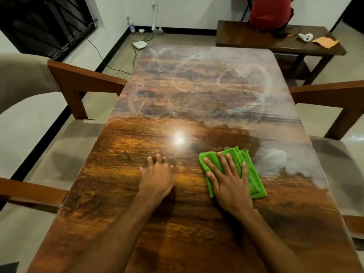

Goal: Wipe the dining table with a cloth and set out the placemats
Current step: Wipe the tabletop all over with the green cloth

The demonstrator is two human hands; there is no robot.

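A long glossy wooden dining table (197,91) runs away from me. Its near half looks dark and clean, while the far half and right side carry a whitish dusty film with swirl marks. A folded green cloth (254,178) lies on the table right of centre. My right hand (228,180) presses flat on the cloth with fingers spread. My left hand (157,176) rests flat on the bare wood to the left of the cloth, holding nothing. No placemats are in view.
Wooden chairs with grey cushions stand on the left (78,87) and right (334,99) of the table. A dark side table (256,39) beyond the far end holds a red bag (269,12), an orange paper and a small white object. Cables and a white box lie on the floor.
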